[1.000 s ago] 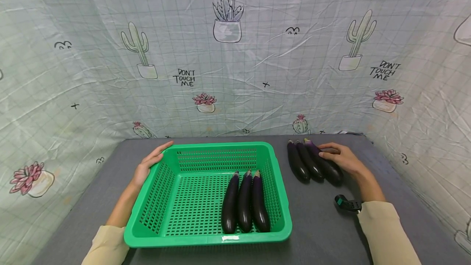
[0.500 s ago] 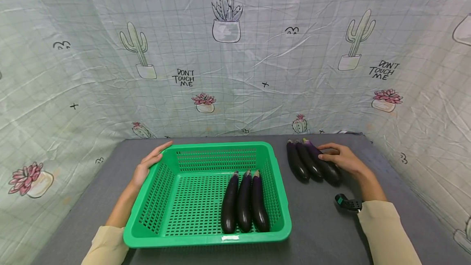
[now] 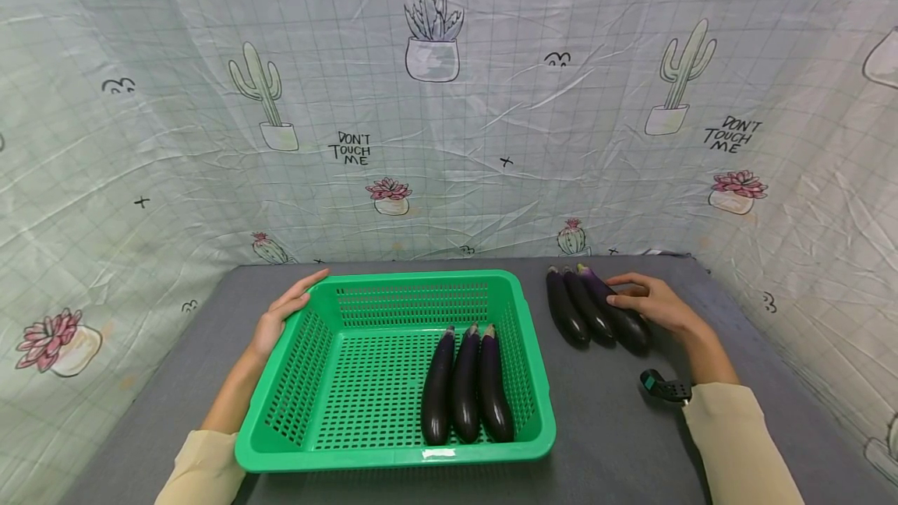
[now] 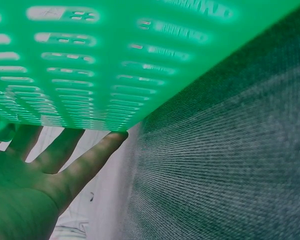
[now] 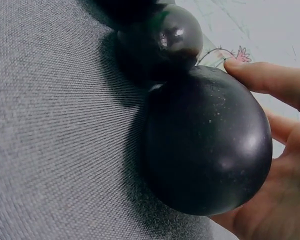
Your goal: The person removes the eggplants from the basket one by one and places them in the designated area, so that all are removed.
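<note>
In the head view, a green plastic basket with slotted walls stands on the grey table. Three dark eggplants lie side by side at its right end. My left hand rests along the basket's left rim; in the left wrist view its straight fingers touch the outer wall. Right of the basket, three more eggplants lie together on the table. My right hand holds the rightmost eggplant, thumb and fingers around its side. Its neighbour lies close beside it in the right wrist view.
Behind the grey table hangs a pale curtain printed with cacti, which also closes off both sides. A small black device is at my right wrist, low over the table.
The rightmost eggplant has shifted very slightly left toward its neighbours, with my right hand on it. My left hand and the basket stay where they were.
</note>
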Available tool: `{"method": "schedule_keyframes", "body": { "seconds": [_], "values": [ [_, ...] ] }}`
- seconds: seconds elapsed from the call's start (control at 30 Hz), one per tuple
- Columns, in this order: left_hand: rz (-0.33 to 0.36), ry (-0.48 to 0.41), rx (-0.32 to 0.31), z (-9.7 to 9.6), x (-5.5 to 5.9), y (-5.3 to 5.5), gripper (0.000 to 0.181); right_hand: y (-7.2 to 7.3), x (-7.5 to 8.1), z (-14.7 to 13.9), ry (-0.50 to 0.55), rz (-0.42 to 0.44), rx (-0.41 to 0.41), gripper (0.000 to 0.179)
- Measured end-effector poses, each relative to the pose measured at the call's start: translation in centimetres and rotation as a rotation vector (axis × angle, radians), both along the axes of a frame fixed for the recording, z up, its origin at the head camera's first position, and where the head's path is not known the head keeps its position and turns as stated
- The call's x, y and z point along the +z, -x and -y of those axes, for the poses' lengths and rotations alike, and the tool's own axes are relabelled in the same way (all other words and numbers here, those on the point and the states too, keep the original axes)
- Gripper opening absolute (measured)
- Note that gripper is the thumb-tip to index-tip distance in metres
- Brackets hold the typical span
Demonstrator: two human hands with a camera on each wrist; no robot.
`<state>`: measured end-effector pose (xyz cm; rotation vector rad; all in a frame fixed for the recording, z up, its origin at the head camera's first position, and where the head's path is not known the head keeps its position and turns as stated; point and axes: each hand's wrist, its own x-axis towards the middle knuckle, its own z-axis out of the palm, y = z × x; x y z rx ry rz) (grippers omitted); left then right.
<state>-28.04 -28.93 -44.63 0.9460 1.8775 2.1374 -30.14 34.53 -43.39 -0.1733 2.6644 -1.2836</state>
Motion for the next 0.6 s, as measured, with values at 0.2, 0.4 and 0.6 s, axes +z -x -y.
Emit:
{"method": "schedule_keyframes", "body": {
  "seconds": [0.2,0.4,0.6],
  "values": [
    [-0.014,0.018,0.011,0.01,0.02,0.03,0.052,0.04,-0.09,-0.12,-0.006,-0.006,0.001,0.064],
    [-0.002,0.003,-0.001,0.05,-0.01,0.01,0.052,0.08,-0.09,-0.05,-0.007,-0.007,0.01,0.063],
    [-0.053,0.091,0.096,-0.06,0.11,-0.04,0.052,-0.08,0.12,-0.01,-0.008,-0.009,0.006,0.062]
  ]
}}
